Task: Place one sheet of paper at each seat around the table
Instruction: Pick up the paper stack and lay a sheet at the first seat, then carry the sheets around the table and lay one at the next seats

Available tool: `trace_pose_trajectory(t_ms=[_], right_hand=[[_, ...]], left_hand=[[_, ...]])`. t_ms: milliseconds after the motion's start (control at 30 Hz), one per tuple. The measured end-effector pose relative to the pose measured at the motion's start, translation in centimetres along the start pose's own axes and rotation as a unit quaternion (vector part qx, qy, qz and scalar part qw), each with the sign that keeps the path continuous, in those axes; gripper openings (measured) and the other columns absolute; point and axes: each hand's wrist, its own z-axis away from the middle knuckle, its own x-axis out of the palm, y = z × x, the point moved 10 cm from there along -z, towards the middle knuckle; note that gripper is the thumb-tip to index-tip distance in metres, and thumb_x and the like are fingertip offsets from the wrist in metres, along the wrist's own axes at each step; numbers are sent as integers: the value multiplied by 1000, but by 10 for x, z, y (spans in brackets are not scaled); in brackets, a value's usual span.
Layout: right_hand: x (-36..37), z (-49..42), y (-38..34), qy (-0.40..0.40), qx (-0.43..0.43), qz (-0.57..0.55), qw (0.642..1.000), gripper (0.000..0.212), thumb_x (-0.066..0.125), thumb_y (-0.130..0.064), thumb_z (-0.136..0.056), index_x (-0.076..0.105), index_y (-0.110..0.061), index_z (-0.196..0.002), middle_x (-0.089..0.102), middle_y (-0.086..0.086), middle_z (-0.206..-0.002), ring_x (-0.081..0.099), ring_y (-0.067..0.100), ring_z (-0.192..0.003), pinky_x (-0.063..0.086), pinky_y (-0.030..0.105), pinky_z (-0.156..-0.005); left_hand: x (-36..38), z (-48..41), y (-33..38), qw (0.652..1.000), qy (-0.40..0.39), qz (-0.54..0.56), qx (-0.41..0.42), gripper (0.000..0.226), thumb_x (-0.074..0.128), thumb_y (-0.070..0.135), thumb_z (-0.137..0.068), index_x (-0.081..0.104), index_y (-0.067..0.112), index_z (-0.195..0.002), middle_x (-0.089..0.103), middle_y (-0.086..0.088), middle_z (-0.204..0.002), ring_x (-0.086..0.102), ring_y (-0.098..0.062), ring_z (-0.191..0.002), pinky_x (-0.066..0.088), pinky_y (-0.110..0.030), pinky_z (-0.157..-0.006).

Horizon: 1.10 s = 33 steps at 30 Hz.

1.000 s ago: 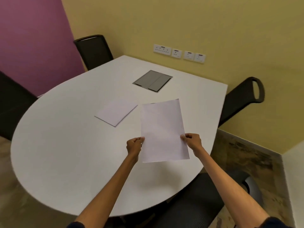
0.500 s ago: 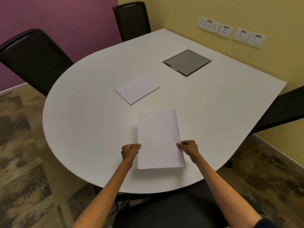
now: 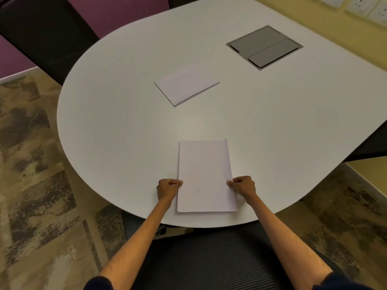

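A white sheet of paper (image 3: 205,174) lies on the white table (image 3: 125,132) near its front edge, in front of the black mesh chair (image 3: 209,258) below me. My left hand (image 3: 168,189) pinches the sheet's left edge with curled fingers. My right hand (image 3: 243,186) pinches its right edge the same way. Farther out, near the table's middle, a small stack of white paper (image 3: 186,84) lies at an angle.
A grey cable hatch (image 3: 264,47) is set into the table at the back right. One black chair (image 3: 46,32) stands at the far left, and another chair's dark edge (image 3: 372,145) shows at the right. Wall sockets (image 3: 360,5) sit on the yellow wall.
The sheet has come down from the air toward me and now lies on the table near the front edge. Both hands still grip its sides. My view has tilted downward.
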Motion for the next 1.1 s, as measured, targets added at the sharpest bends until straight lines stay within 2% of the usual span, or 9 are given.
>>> trace_pose_trajectory(t_ms=[167, 333, 433, 667, 833, 900, 1100], right_hand=[[2, -3, 0, 14, -1, 2, 1000, 25, 75, -23, -80, 61, -9, -64, 62, 7, -69, 57, 24, -66, 43, 30, -67], [2, -3, -1, 37, -11, 25, 999, 20, 77, -28, -79, 69, -10, -83, 70, 6, -83, 66, 27, -78, 50, 31, -75], [2, -2, -2, 50, -21, 35, 998, 21, 77, -27, -78, 71, -10, -88, 72, 8, -90, 65, 26, -80, 48, 30, -75], [0, -3, 2, 68, -16, 35, 997, 41, 79, -30, -75, 66, -10, -108, 69, 6, -104, 64, 26, -96, 45, 29, -77], [0, -4, 1, 69, -16, 51, 996, 47, 79, -32, -75, 62, -11, -114, 67, 7, -109, 61, 23, -92, 43, 29, -76], [0, -5, 2, 67, -15, 56, 996, 47, 79, -32, -75, 61, -11, -114, 67, 7, -109, 61, 24, -94, 42, 29, -75], [0, -6, 3, 65, -15, 57, 996, 47, 78, -32, -75, 61, -12, -114, 67, 7, -109, 55, 19, -85, 41, 28, -75]], left_hand=[[-3, -4, 2, 999, 14, -38, 19, 19, 80, 17, -79, 77, 3, -91, 75, -13, -99, 70, -28, -94, 57, -33, -84], [-2, -2, 4, 996, 32, -76, 37, 18, 80, 15, -79, 77, 2, -90, 75, -13, -100, 70, -28, -96, 51, -26, -78], [-1, -1, 5, 994, 41, -89, 46, 17, 80, 15, -79, 77, 2, -89, 76, -14, -98, 70, -28, -94, 46, -24, -73], [-4, -2, 7, 991, 50, -115, 54, 23, 82, 19, -77, 75, 3, -93, 75, -13, -98, 69, -29, -95, 47, -27, -74], [-5, -3, 9, 986, 51, -147, 54, 44, 82, 25, -77, 62, 9, -112, 71, -9, -103, 64, -28, -102, 46, -32, -78], [-5, -3, 10, 985, 53, -153, 58, 44, 82, 25, -77, 61, 10, -112, 71, -9, -102, 64, -28, -100, 47, -32, -77], [-4, -4, 9, 985, 59, -154, 58, 37, 82, 25, -77, 64, 9, -105, 70, -8, -99, 65, -26, -94, 45, -29, -72]])
